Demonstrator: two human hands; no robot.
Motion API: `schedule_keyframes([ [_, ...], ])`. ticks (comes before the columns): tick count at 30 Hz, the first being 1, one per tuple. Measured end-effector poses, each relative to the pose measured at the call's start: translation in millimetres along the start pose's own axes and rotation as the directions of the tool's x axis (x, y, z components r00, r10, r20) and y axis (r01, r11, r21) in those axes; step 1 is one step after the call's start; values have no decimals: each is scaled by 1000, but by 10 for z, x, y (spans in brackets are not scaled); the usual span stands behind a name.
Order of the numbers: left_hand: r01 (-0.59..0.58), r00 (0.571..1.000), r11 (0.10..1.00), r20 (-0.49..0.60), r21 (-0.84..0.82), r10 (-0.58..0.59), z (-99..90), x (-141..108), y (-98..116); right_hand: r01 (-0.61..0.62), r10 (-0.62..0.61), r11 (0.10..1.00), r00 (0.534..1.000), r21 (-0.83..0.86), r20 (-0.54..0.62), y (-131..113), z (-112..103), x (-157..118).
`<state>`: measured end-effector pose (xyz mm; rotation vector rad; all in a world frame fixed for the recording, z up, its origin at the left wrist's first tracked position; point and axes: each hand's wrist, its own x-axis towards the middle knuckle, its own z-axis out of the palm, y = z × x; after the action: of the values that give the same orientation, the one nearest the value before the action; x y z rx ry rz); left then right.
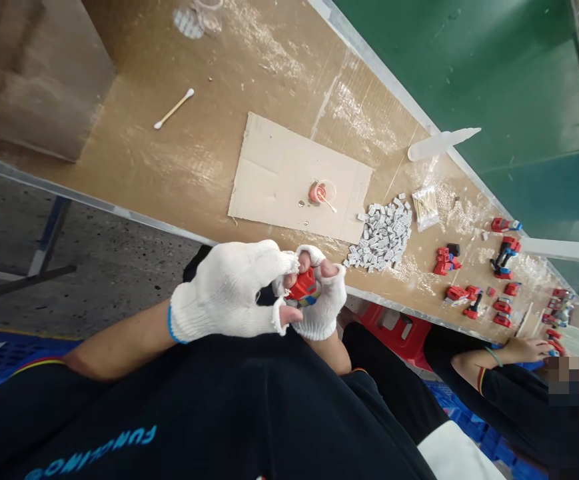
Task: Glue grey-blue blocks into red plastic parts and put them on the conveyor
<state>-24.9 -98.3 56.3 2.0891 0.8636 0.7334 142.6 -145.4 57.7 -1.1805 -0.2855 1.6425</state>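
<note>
My left hand (pixel 229 290), in a white knitted glove with bare fingertips, is closed at the near table edge. Its fingertips and thumb grip a small red toy part (pixel 302 285) with blue and yellow patches. From the other side my right hand (pixel 326 300), gloved the same way, is wrapped around this part and covers some of it. Beyond the hands lies a flat piece of cardboard (pixel 274 167). On it stands a small clear cup (pixel 325 190) of red stuff with a cotton swab (pixel 327 203) in it.
Many small grey pieces (pixel 384 233) are heaped right of the cardboard, beside a bag of swabs (pixel 425 207). A loose swab (pixel 174 109) and a large box (pixel 34 80) are at left. Red toy parts (pixel 446 260) and a co-worker's hand (pixel 526 349) are at right.
</note>
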Motion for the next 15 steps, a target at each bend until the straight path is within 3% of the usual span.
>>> schedule_keyframes([
  [3, 84, 995, 996, 48, 11, -84, 38, 13, 46, 116, -119, 984, 993, -132, -17, 66, -105, -47],
  [6, 214, 965, 976, 146, 24, -216, 47, 34, 99, 254, -271, 906, 963, -337, -4, 140, -235, -81],
  [10, 304, 921, 952, 246, 32, -303, 46, 35, 159, 303, -353, 842, 935, -446, -31, 196, -312, -95],
  [13, 263, 949, 964, 189, -31, -253, 85, -47, 142, 322, -387, 857, 917, -402, -91, 222, -255, -120],
  [15, 179, 982, 975, 89, -133, -168, 132, -142, 102, 246, -306, 915, 940, -318, -152, 240, -204, -147],
])
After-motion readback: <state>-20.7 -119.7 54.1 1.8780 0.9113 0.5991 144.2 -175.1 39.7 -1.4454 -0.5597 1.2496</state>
